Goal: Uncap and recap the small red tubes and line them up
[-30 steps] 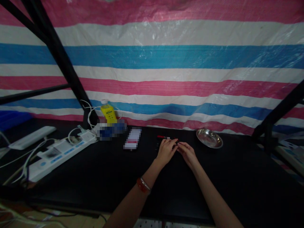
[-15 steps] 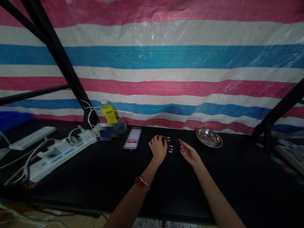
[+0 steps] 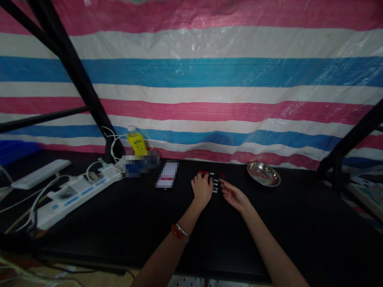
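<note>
Several small items with silvery ends (image 3: 215,184) lie in a column on the black table (image 3: 155,223). My left hand (image 3: 202,188) rests over their left side with its fingers spread. Beyond its fingertips a red piece (image 3: 203,172) shows. Just right of the column, my right hand (image 3: 232,195) has thumb and index finger pinched near a small dark item, too small to make out. Another small red piece (image 3: 222,175) lies on the table just beyond the right fingertips.
A round metal dish (image 3: 263,174) stands to the right. On the left are a phone (image 3: 167,174), a yellow bottle (image 3: 137,142) and a white power strip (image 3: 74,201) with cables. Striped sheeting (image 3: 209,71) hangs behind.
My left hand has shifted slightly right and toward me, uncovering the red piece beyond it. My right hand has moved left to the column, and a red piece now lies apart from its fingers.
</note>
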Demonstrator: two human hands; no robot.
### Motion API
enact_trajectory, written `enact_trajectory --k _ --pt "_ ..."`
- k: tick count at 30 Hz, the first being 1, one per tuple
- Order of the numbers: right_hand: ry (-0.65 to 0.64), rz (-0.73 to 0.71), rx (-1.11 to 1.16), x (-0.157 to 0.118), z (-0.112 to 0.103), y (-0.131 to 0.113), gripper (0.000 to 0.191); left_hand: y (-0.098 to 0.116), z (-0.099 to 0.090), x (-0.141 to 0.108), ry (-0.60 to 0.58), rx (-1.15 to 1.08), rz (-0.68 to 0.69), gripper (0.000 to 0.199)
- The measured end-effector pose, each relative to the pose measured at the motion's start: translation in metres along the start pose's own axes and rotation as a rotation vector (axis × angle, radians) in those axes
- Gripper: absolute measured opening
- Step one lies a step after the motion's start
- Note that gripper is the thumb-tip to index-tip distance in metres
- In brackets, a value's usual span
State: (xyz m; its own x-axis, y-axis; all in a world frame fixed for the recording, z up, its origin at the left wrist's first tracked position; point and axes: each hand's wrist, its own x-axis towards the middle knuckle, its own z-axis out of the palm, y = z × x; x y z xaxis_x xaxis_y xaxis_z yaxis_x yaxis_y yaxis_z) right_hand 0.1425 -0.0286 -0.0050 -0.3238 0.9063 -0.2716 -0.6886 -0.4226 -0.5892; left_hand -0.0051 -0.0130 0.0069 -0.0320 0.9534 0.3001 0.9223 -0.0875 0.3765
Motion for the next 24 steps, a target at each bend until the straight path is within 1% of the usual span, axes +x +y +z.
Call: enact_trajectory --k 5,9,14,20,24 --pt "0.01 -0.018 -0.036 0.001 -0.001 0.001 0.022 0.0 0.001 0.0 -0.032 -0.063 0.008 0.029" --pt "0.053 -0.052 -0.035 0.0 -0.004 -0.007 0.021 -0.001 0.003 -0.001 -0.039 -0.054 -0.006 0.028" --pt "0.058 0.002 -0.086 -0.007 -0.008 -0.019 0.023 -0.002 0.005 -0.001 -0.032 -0.037 -0.009 0.028" --pt "-0.003 0.073 -0.144 -0.007 -0.001 -0.01 0.023 -0.001 0.003 0.001 -0.067 -0.07 -0.014 0.027" --pt "-0.026 0.065 -0.155 -0.005 0.003 -0.004 0.027 -0.004 0.006 0.003 -0.076 -0.148 0.011 0.025"
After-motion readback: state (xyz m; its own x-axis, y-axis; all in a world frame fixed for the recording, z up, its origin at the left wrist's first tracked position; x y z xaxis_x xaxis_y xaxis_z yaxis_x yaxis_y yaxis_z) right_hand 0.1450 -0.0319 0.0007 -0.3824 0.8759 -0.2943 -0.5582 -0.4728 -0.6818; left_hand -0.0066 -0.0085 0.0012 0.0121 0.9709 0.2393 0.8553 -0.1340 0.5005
